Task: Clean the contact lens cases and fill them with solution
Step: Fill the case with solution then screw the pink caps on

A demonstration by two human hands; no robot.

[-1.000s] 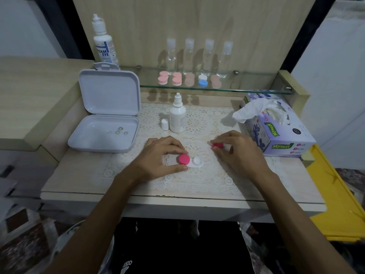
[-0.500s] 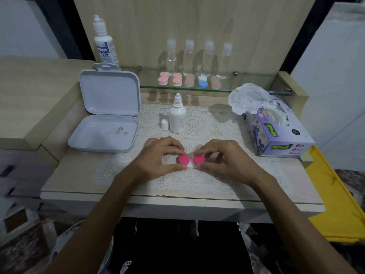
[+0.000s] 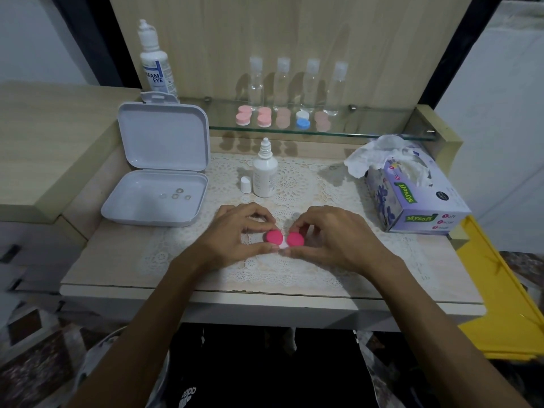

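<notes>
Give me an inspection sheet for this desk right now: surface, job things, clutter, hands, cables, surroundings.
Surface: wooden desk with a lace mat under glass.
Job things: contact lens case on the mat, both pink caps on; small solution bottle upright with its cap off beside it; five more cases on the glass shelf.
Clutter: open white box holding small rings; tissue box; tall bottle; four clear bottles.
Hands: left hand grips the left cap, right hand grips the right cap.
Cables: nothing seen.
Surroundings: yellow object at right.
</notes>
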